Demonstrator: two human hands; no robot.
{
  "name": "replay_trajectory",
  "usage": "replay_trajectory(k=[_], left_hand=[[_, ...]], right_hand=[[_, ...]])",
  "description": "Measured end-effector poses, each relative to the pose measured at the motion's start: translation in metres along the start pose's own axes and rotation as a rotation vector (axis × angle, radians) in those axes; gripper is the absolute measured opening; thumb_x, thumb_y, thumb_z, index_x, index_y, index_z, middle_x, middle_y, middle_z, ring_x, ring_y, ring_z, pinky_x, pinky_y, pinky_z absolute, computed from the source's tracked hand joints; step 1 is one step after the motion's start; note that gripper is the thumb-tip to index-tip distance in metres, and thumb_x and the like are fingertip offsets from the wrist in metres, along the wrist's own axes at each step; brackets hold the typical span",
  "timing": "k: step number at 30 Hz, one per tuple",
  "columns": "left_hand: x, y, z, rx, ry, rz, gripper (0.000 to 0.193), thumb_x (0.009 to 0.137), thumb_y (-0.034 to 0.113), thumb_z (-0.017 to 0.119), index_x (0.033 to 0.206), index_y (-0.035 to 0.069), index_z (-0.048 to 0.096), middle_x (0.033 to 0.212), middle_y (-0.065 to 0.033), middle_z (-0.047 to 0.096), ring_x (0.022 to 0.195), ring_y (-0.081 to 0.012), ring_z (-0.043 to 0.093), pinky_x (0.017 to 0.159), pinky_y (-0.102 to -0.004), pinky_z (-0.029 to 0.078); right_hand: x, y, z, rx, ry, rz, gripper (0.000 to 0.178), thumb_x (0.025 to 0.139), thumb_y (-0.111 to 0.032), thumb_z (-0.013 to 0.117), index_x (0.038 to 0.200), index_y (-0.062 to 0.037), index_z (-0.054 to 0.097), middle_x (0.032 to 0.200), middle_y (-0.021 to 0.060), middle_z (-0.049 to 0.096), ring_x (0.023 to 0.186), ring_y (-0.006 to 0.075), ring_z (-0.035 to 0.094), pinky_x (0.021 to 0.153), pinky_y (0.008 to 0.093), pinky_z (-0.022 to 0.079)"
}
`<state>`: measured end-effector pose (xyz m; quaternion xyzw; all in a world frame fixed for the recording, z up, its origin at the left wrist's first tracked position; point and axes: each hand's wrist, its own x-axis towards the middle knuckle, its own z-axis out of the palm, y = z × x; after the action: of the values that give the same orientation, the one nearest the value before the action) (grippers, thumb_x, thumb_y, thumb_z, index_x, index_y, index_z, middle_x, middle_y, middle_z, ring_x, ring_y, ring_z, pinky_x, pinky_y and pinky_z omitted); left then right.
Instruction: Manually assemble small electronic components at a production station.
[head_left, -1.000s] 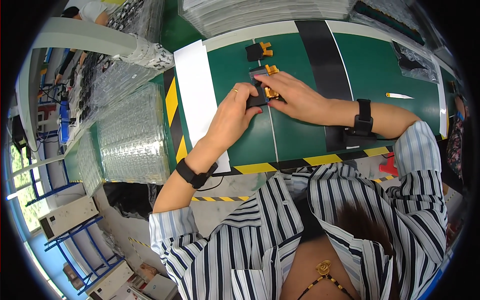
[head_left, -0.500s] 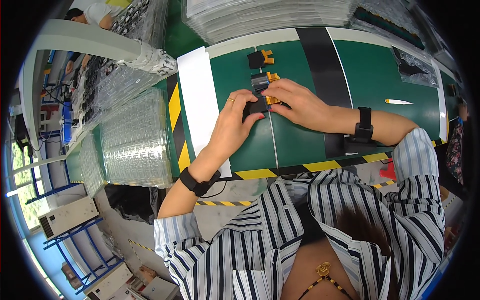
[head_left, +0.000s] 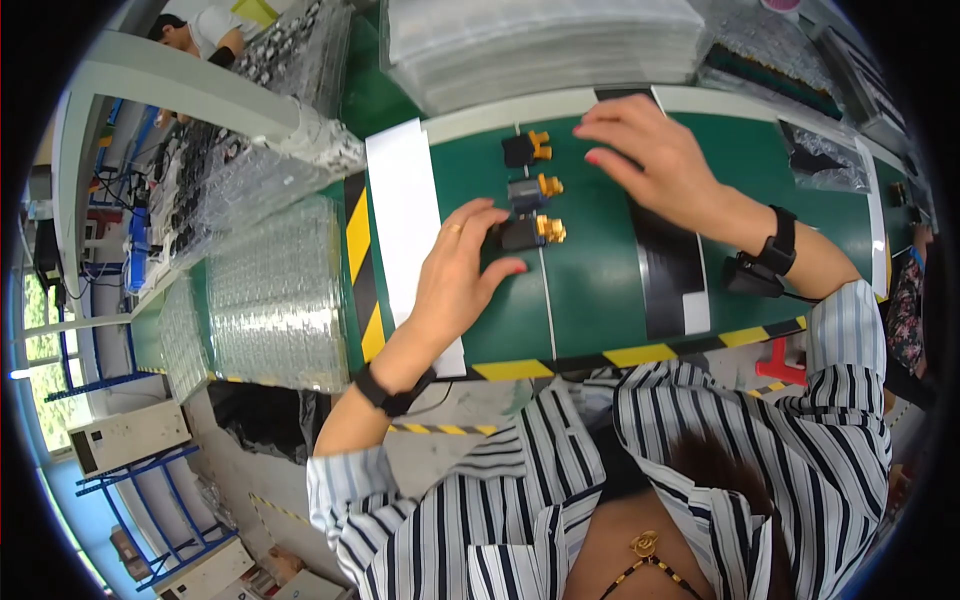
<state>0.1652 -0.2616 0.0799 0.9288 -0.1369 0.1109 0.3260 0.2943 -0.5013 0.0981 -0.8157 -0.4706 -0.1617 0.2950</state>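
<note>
Three small black parts with orange-gold flex-like ends lie in a column on the green work mat: the far part, the middle part and the near part. My left hand is beside the near part, fingers and thumb apart around its left side; whether a fingertip touches it I cannot tell. Raised to the right of the parts, above a black strip, my right hand is open and holds nothing. Both wrists wear black bands.
A long white sheet lies left of the parts. Stacked clear plastic trays stand at the back and more trays at the left. A clear bag is at the far right. Yellow-black tape marks the near edge. Another person sits far left.
My right hand has let go of the near part and moved right and away. My left hand's fingers have loosened from that part. The view has shifted slightly.
</note>
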Motion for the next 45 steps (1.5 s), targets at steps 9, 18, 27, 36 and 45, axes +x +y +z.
replay_trajectory(k=[9, 18, 27, 36, 45], left_hand=[[0.033, 0.044, -0.1, 0.341, -0.03, 0.078, 0.029, 0.078, 0.011, 0.066, 0.105, 0.002, 0.06, 0.109, -0.0143, 0.059, 0.097, -0.0329, 0.057, 0.081, -0.0377, 0.048], [0.142, 0.03, -0.088, 0.383, -0.06, 0.141, 0.025, 0.085, 0.012, 0.057, 0.108, 0.002, 0.058, 0.108, -0.0149, 0.058, 0.095, -0.0369, 0.056, 0.08, -0.0392, 0.047], [0.224, 0.001, -0.029, 0.455, -0.087, 0.109, 0.027, 0.085, 0.017, 0.058, 0.11, 0.008, 0.06, 0.105, -0.0166, 0.058, 0.095, -0.0368, 0.057, 0.079, -0.0411, 0.048], [0.26, 0.007, -0.02, 0.323, 0.142, 0.044, 0.031, 0.085, 0.016, 0.057, 0.116, 0.009, 0.057, 0.101, -0.0153, 0.059, 0.091, -0.0269, 0.061, 0.073, -0.0374, 0.05], [0.163, 0.011, -0.18, -0.713, 0.889, 0.086, 0.021, 0.085, 0.001, 0.048, 0.105, 0.0, 0.056, 0.092, -0.0099, 0.06, 0.078, -0.0193, 0.06, 0.069, -0.03, 0.05]], right_hand=[[0.058, 0.124, -0.043, -0.332, 0.054, 0.108, 0.022, 0.079, -0.015, 0.065, 0.098, -0.0048, 0.063, 0.108, 0.0068, 0.059, 0.095, 0.0253, 0.054, 0.08, 0.0323, 0.046], [0.094, 0.159, -0.053, 0.361, -0.121, 0.652, 0.015, 0.076, -0.012, 0.066, 0.089, -0.0052, 0.063, 0.087, 0.006, 0.06, 0.077, 0.0203, 0.057, 0.067, 0.0306, 0.044], [0.085, 0.155, -0.046, -0.056, -0.076, 0.155, 0.015, 0.08, -0.016, 0.063, 0.091, -0.0057, 0.062, 0.082, 0.0065, 0.06, 0.076, 0.02, 0.056, 0.068, 0.0325, 0.045], [0.116, 0.101, -0.071, 0.323, 0.411, 0.165, 0.014, 0.078, -0.012, 0.065, 0.088, -0.0039, 0.059, 0.084, 0.008, 0.058, 0.079, 0.0262, 0.054, 0.069, 0.032, 0.046], [0.055, 0.136, -0.054, -0.268, 0.038, -0.177, 0.015, 0.075, -0.013, 0.067, 0.085, -0.0045, 0.059, 0.083, 0.0091, 0.056, 0.082, 0.0292, 0.055, 0.07, 0.0368, 0.046]])
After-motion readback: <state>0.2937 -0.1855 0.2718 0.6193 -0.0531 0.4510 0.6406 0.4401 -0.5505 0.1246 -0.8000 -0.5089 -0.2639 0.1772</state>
